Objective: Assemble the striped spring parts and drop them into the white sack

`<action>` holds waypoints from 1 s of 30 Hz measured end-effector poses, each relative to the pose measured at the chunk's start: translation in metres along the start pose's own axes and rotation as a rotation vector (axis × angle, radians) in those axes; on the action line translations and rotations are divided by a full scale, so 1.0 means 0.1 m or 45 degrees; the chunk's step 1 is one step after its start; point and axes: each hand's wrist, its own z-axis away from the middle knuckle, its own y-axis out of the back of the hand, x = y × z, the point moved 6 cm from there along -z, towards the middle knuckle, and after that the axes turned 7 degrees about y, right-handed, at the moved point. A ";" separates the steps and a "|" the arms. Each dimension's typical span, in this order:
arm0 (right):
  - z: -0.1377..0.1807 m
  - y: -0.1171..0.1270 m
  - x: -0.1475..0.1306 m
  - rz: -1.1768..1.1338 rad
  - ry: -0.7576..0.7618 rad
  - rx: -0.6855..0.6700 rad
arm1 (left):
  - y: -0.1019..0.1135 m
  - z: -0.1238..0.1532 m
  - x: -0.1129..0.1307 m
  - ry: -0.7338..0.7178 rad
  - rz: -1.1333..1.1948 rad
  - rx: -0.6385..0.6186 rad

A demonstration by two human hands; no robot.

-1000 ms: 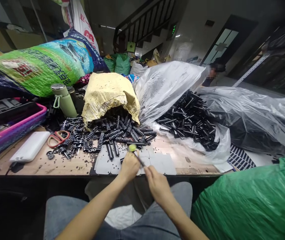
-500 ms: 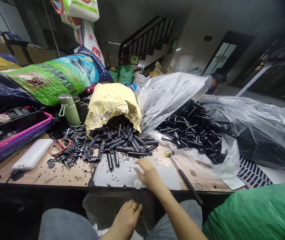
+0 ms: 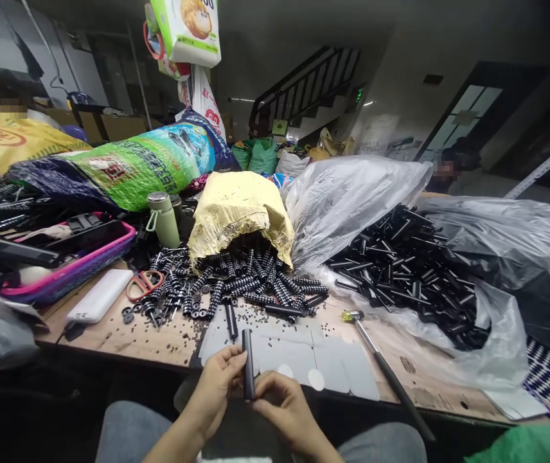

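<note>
My left hand point(image 3: 217, 386) and my right hand point(image 3: 282, 405) meet at the table's near edge, and both pinch a black tube point(image 3: 248, 363) that stands upright between them. Just beyond it lies a white cut-out sheet point(image 3: 304, 354) with one more black tube point(image 3: 230, 319) on it. A small hammer point(image 3: 381, 366) with a yellow-green head lies on the table to the right of my hands. Behind the sheet, ribbed black rods point(image 3: 246, 283) spill from a yellow sack point(image 3: 236, 209).
A clear plastic bag of smooth black tubes point(image 3: 410, 263) fills the right side. Red-handled scissors point(image 3: 144, 283), a white power bank point(image 3: 99, 302), a green bottle point(image 3: 162, 218) and a pink-rimmed tray point(image 3: 77, 270) stand at the left. A person sits behind the bags at the back right.
The hammer left my hand and now lies on the table. My right hand reached out to the sheet, then came back. Both hands now hold a black tube.
</note>
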 end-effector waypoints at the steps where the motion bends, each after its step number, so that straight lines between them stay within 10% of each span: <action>1: 0.04 0.03 -0.03 0.172 0.001 0.004 | -0.04 -0.01 -0.02 -0.024 -0.047 0.008; 7: -0.08 0.12 -0.13 0.821 0.028 -0.214 | -0.16 -0.03 -0.06 -0.314 -0.740 0.026; 14: -0.24 0.50 0.22 1.172 -0.211 0.005 | 0.42 -0.32 0.70 -0.688 -1.815 1.045; 30: -0.19 0.60 0.41 1.231 -0.307 0.049 | 0.63 -0.58 0.82 -0.516 -2.148 1.149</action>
